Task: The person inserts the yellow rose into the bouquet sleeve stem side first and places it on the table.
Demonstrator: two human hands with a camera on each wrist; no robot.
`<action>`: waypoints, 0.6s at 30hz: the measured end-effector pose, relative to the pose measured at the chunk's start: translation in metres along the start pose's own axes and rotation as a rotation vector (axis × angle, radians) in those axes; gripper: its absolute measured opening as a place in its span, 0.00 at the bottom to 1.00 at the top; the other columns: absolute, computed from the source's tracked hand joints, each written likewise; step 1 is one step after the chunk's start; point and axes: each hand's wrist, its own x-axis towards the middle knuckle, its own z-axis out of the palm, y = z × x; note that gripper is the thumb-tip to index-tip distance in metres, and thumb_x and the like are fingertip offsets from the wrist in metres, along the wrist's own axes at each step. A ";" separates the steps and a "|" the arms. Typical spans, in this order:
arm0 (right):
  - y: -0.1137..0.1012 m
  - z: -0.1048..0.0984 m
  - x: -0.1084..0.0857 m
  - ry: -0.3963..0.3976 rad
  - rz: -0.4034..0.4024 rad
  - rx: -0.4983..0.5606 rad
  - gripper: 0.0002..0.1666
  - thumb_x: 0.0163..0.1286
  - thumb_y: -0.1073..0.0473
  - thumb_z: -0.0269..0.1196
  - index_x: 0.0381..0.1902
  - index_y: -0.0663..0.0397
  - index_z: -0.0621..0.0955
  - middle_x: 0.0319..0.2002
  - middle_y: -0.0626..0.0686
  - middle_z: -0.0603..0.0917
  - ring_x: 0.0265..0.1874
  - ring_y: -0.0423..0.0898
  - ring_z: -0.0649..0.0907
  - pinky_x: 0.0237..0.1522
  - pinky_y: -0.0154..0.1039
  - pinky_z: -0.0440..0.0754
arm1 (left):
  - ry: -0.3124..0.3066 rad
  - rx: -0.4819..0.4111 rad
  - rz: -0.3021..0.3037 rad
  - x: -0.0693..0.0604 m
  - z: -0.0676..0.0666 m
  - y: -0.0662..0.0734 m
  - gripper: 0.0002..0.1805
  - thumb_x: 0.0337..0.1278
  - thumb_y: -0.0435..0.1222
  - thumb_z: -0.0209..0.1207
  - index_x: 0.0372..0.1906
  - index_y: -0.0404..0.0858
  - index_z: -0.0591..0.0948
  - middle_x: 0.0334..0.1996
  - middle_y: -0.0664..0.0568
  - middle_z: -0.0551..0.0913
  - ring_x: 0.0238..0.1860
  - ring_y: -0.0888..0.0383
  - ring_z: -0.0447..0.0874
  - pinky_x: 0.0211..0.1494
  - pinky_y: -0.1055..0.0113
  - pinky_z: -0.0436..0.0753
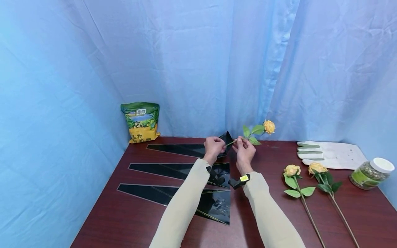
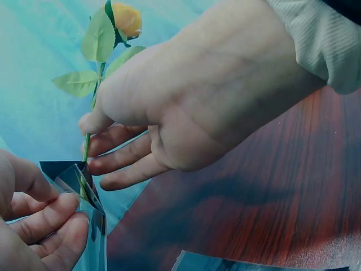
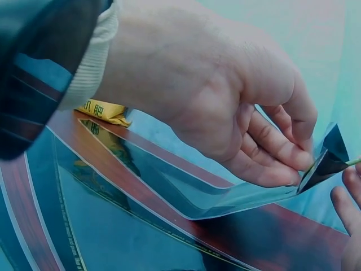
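Near the back of the table my left hand point(image 1: 214, 148) pinches the mouth of a black-and-clear flower sleeve point(image 1: 228, 136), which is held partly open. My right hand point(image 1: 244, 154) pinches the green stem of a yellow artificial rose point(image 1: 268, 127) between thumb and fingers. In the left wrist view the lower stem point(image 2: 86, 148) runs into the sleeve's mouth. The bloom and leaves point(image 2: 98, 36) stay outside, beyond the right hand. Seen from the right wrist, the left hand point(image 3: 259, 124) grips the sleeve's edge; its body trails along the table.
Two more flat flower sleeves point(image 1: 183, 171) lie nearer the front. At the right are two yellow roses point(image 1: 292, 170), a white-and-green glove point(image 1: 338, 155) and a white-lidded jar point(image 1: 370, 173). A green-and-yellow fertilizer bag point(image 1: 142, 122) stands at the back left, by the blue curtain point(image 1: 192, 69).
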 end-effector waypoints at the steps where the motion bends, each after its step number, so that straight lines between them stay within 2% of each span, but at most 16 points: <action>1: 0.000 0.000 0.000 0.002 0.000 0.013 0.10 0.73 0.61 0.61 0.48 0.59 0.81 0.29 0.42 0.86 0.29 0.35 0.87 0.43 0.40 0.89 | 0.002 0.001 -0.001 0.000 0.000 0.001 0.06 0.58 0.28 0.61 0.34 0.29 0.87 0.29 0.39 0.89 0.23 0.57 0.87 0.30 0.67 0.87; 5: -0.001 0.000 0.000 0.011 0.004 0.041 0.11 0.71 0.63 0.62 0.49 0.61 0.79 0.27 0.41 0.87 0.30 0.36 0.87 0.43 0.42 0.89 | 0.006 -0.001 -0.005 0.000 0.001 0.000 0.06 0.58 0.28 0.61 0.34 0.30 0.88 0.29 0.39 0.89 0.25 0.56 0.88 0.30 0.67 0.87; 8: -0.001 0.000 0.000 0.015 0.016 0.047 0.16 0.70 0.63 0.63 0.52 0.67 0.78 0.26 0.41 0.87 0.30 0.36 0.87 0.42 0.41 0.89 | 0.008 -0.007 -0.008 0.001 0.001 -0.001 0.06 0.58 0.28 0.60 0.34 0.30 0.87 0.29 0.40 0.89 0.23 0.58 0.87 0.29 0.67 0.87; 12: -0.001 -0.001 0.001 0.028 0.018 0.072 0.15 0.68 0.65 0.65 0.48 0.70 0.79 0.24 0.41 0.87 0.28 0.36 0.88 0.42 0.42 0.89 | 0.010 -0.020 -0.015 0.002 0.000 -0.002 0.06 0.57 0.27 0.60 0.33 0.30 0.87 0.28 0.40 0.89 0.20 0.61 0.85 0.29 0.67 0.87; 16: -0.002 -0.004 0.001 0.027 -0.019 0.054 0.10 0.69 0.63 0.65 0.44 0.65 0.79 0.26 0.44 0.88 0.28 0.37 0.88 0.46 0.50 0.88 | 0.008 -0.026 -0.018 0.002 0.000 -0.003 0.06 0.57 0.27 0.60 0.33 0.30 0.87 0.28 0.39 0.89 0.20 0.62 0.84 0.29 0.67 0.87; 18: -0.002 -0.005 0.000 0.021 -0.045 0.037 0.12 0.70 0.62 0.64 0.46 0.65 0.79 0.30 0.50 0.89 0.28 0.38 0.88 0.48 0.54 0.86 | 0.008 -0.026 -0.020 0.002 -0.001 -0.003 0.06 0.57 0.27 0.60 0.33 0.30 0.87 0.28 0.40 0.89 0.20 0.61 0.85 0.30 0.67 0.87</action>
